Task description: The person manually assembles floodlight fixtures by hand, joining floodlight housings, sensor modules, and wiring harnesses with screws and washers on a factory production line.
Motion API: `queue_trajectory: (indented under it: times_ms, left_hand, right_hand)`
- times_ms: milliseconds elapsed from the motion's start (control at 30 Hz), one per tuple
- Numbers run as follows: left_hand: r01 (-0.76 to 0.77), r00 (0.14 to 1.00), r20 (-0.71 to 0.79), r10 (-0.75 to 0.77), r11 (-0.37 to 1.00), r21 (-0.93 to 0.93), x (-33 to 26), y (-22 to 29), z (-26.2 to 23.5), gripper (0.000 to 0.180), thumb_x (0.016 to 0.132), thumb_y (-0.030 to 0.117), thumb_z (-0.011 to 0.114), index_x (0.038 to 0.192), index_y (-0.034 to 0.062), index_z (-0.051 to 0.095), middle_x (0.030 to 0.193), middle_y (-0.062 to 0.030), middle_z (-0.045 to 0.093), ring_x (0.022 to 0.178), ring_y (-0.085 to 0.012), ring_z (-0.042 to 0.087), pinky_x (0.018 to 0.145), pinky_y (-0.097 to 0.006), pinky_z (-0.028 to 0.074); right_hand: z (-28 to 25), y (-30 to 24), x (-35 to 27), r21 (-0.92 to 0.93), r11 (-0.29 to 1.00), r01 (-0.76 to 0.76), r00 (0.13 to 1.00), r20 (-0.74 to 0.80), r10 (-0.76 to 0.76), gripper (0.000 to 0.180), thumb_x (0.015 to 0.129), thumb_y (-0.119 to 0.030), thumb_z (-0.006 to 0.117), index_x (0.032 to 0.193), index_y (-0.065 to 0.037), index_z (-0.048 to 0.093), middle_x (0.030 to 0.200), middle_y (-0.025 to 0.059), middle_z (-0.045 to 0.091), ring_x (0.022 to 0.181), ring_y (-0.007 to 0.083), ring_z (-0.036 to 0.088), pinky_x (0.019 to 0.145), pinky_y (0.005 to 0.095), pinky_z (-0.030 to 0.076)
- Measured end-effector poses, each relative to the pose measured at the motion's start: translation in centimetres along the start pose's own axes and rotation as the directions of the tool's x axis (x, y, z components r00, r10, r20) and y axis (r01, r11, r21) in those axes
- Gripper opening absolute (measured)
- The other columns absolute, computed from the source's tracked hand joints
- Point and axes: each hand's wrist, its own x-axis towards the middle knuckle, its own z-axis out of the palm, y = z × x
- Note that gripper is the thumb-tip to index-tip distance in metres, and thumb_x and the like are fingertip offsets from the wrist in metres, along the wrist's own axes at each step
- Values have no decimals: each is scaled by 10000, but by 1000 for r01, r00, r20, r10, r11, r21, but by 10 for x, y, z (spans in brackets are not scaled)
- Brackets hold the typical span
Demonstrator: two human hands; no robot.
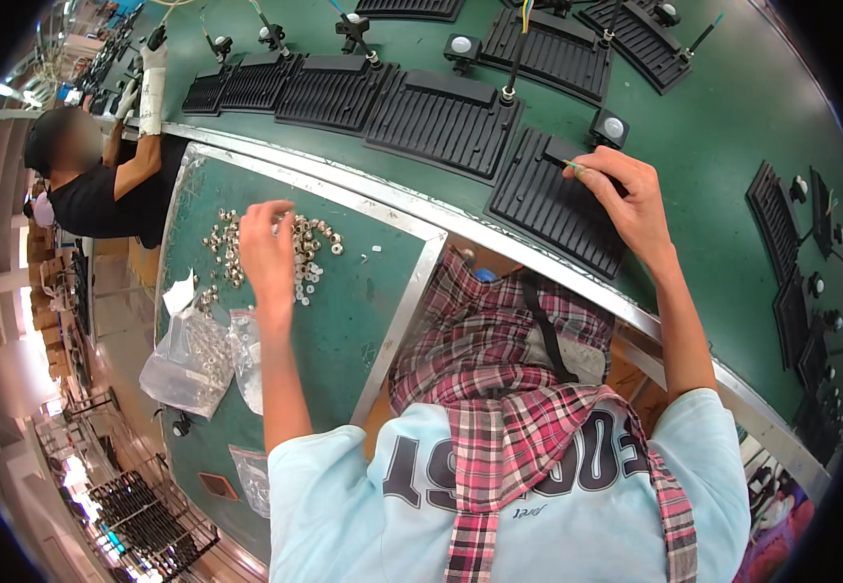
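My left hand [264, 251] reaches over a scatter of small silver nuts [307, 260] on a green side table [344, 321], with its fingertips pinched among them. My right hand [625, 194] rests on a black ribbed panel [553, 209] on the green conveyor belt [723, 126]. It pinches a thin green-yellow wire [573, 167] at the panel's top edge. A small black sensor with a white dome [612, 127] sits just above that panel.
Several more black ribbed panels [441, 121] with wired sensors lie along the belt, some at the right edge [791, 291]. Clear plastic bags of hardware [188, 360] lie on the side table. Another person [101, 185] works at the far left, with an arm on the belt.
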Motion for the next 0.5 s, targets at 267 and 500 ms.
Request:
queue_trajectory:
  times_ms: [267,500]
  left_hand:
    - [25,957,290,-26,1000,6,29,-58,7,112,863,108,688,928,24,655,854,-139,673,848,-328,618,775,-432,482]
    - [113,968,239,-72,980,-163,56,-36,-2,122,902,88,665,976,-9,654,861,-97,685,822,-170,662,753,-313,512]
  right_hand:
    - [2,-3,-2,10,999,-46,998,-38,47,143,938,-84,614,974,31,691,911,102,734,826,207,704,749,301,533]
    - [3,2,-2,70,996,-63,996,-65,67,170,957,-126,592,961,4,700,827,86,709,720,172,653,671,286,501]
